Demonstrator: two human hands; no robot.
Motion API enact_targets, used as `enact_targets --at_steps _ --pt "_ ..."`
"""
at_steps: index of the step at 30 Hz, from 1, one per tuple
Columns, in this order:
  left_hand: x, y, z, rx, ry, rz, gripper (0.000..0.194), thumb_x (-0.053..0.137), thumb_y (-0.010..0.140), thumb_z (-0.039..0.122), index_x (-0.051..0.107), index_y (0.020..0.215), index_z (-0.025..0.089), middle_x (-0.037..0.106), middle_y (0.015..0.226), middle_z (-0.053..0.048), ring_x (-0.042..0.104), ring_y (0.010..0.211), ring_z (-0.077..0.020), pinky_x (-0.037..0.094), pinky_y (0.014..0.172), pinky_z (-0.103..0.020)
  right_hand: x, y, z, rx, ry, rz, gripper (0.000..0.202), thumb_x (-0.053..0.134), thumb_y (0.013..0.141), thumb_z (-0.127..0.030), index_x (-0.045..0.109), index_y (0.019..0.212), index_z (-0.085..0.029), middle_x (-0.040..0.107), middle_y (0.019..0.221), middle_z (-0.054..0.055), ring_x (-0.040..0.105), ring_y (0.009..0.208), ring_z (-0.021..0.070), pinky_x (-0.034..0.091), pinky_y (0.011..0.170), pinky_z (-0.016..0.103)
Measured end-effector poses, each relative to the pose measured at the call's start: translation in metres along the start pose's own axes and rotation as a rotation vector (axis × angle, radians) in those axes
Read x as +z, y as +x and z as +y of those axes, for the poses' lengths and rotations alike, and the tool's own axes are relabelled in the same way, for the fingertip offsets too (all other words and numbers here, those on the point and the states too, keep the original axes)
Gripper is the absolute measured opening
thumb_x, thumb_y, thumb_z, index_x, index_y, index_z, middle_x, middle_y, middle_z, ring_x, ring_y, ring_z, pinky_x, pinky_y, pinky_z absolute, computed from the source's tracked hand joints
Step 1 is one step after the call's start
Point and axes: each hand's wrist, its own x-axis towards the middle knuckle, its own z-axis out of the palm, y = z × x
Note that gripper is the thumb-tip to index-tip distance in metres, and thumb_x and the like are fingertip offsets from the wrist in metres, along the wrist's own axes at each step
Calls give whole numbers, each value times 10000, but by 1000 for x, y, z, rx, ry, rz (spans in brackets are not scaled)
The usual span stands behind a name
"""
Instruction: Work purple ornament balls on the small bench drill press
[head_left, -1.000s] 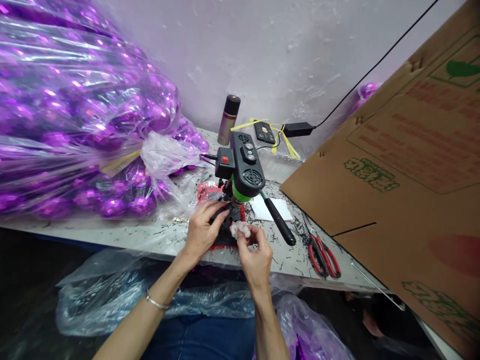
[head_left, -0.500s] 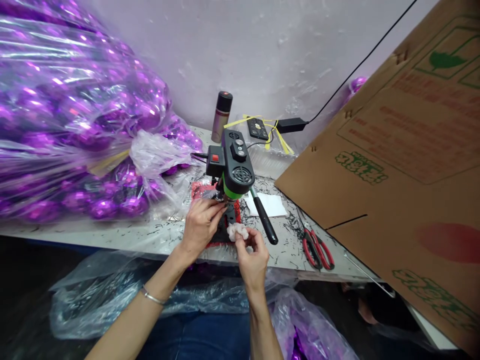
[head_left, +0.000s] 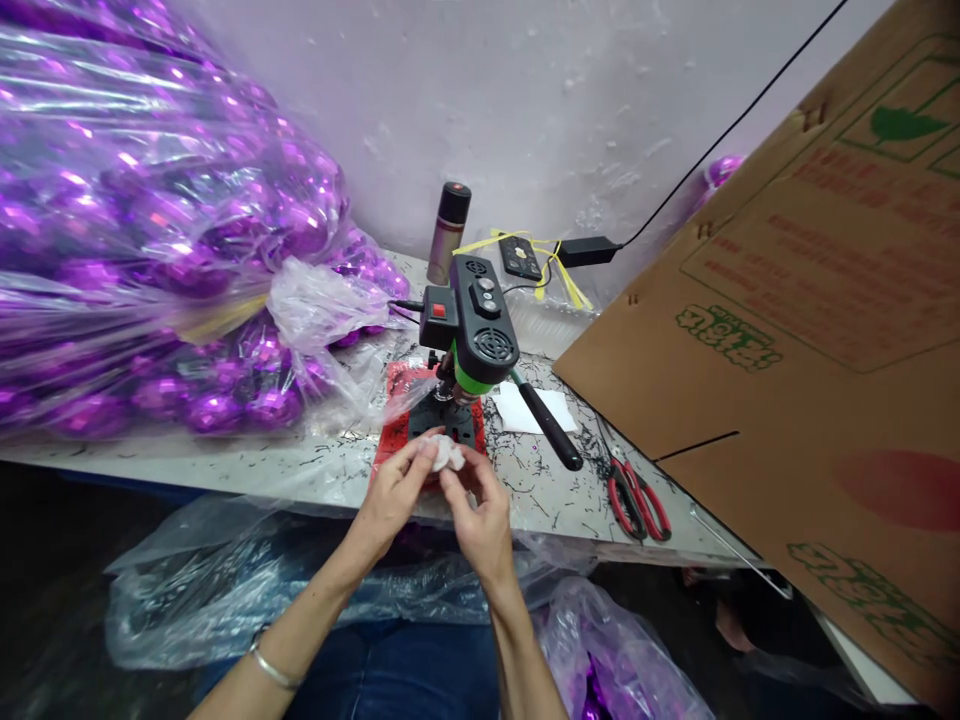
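Observation:
A crumpled white tissue point(head_left: 445, 453) is pinched between my two hands, in front of a small black and green bench drill press point(head_left: 487, 315). My left hand point(head_left: 391, 490) grips its left side with thumb and fingers. From the right, my right hand point(head_left: 480, 510) closes its fingertips on the same tissue. Just beyond my hands lies the black base of the press point(head_left: 439, 418), on a red sheet point(head_left: 393, 428). The black lever handle point(head_left: 551, 428) slants down to the right of the press.
A flat white paper point(head_left: 536, 408) and red-handled scissors point(head_left: 637, 500) lie on the shaving-strewn table. A large cardboard box point(head_left: 795, 350) leans in from the right. Bags of shiny purple balls point(head_left: 172, 230) fill the left. A spray can point(head_left: 448, 232) stands behind the press.
My left hand has come down from the drill press chuck to the tissue. My right hand has shifted slightly left, so both hands now meet at the tissue. The lever handle sits slightly higher.

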Motion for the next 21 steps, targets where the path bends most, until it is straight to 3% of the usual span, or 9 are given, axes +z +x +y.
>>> enact_targets --at_steps 2,4,5,8,10,16,21 --pt "-1 -1 2 -129 -161 10 662 748 683 628 676 1132 147 732 992 -106 708 900 -239 581 835 -353 -9 8 1 -83 -119 -159 325 563 888 -314 659 1171 -186 740 1047 81 700 890 178 565 806 296" --pt "-8 -1 4 -181 -222 50 649 821 623 567 687 1093 139 737 947 -94 712 855 -219 584 830 -337 -29 24 8 -131 -308 -176 341 529 913 -331 657 1203 -204 745 992 59 692 841 167 562 779 289" --pt "-12 -1 5 -187 -232 75 632 843 604 539 695 1070 137 739 944 -89 712 855 -210 581 844 -328 -41 34 13 -138 -462 -64 352 503 925 -353 649 1213 -212 739 1002 58 684 852 171 557 795 306" --pt "-25 1 9 -176 -245 162 576 862 582 510 713 998 140 743 956 -78 710 864 -192 577 858 -305 -79 68 34 -115 -687 162 427 494 896 -349 619 1239 -129 640 1217 182 592 1089 287 453 967 497" --pt "-31 2 11 -148 -259 189 534 861 585 506 720 948 141 745 944 -71 707 868 -185 579 850 -287 -95 83 48 -102 -770 182 446 526 858 -320 617 1229 -90 619 1226 223 557 1125 331 408 987 543" --pt "-38 1 14 -88 -315 176 439 827 650 515 721 869 150 743 903 -56 699 849 -174 596 813 -278 -102 93 67 -97 -910 94 300 534 827 -247 690 1057 -132 680 900 127 605 847 256 476 812 397" --pt "-39 -2 15 -101 -326 174 433 818 669 505 714 898 153 744 949 -64 701 862 -183 602 818 -303 -106 82 43 -126 -1000 265 299 425 863 -187 699 968 -130 619 904 158 561 872 301 453 799 479"
